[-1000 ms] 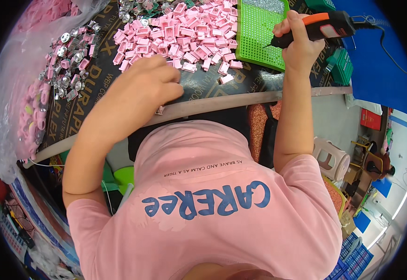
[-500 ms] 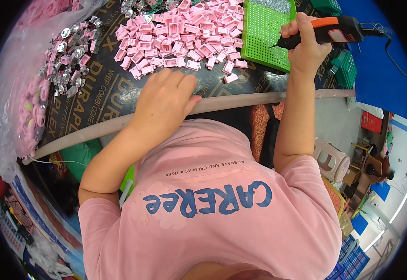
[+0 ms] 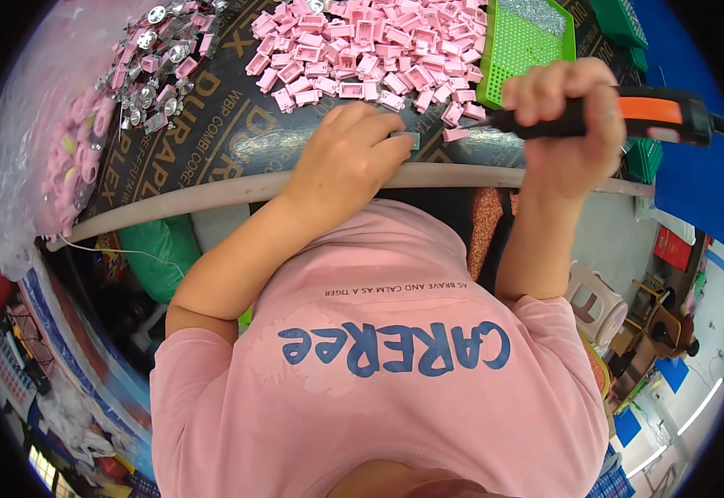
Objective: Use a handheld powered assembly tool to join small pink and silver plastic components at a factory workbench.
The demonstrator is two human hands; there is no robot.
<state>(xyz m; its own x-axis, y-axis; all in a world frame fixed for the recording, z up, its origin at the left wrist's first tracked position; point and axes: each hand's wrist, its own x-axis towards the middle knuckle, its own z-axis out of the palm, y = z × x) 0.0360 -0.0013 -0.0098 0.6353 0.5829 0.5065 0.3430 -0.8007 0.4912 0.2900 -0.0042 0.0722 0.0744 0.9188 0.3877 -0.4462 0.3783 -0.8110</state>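
Standing here having a look, so here's my headcount. Two hands, both busy. The left hand [image 3: 352, 156] has its fingers curled in with one small green piece [image 3: 415, 140] pinched at the fingertips, just over the near part of the bench [image 3: 499, 151]. The right hand [image 3: 574, 112] is wrapped tight round one black and orange power driver [image 3: 665, 112], thin bit pointing left. The tip is right by one pink housing [image 3: 455, 134] sitting at the near edge of the heap; can't tell if they're touching.

The heap of pink housings [image 3: 370, 41]? Gave up counting, it's dozens upon dozens, all jumbled in the middle of the bench. Just right of it there's one bright green tray [image 3: 516, 62] full of little holes, with a load of tiny silver bits [image 3: 536, 15] at its far end, way too many to count.

Over on the left: one messy pile of silver and pink parts [image 3: 163, 66], then one clear plastic bag [image 3: 22, 178] with a bunch of pink pieces [image 3: 80, 162] by it. At least two darker green boxes [image 3: 644, 159] on the right, plus one pale stool [image 3: 599, 305] down past the bench.
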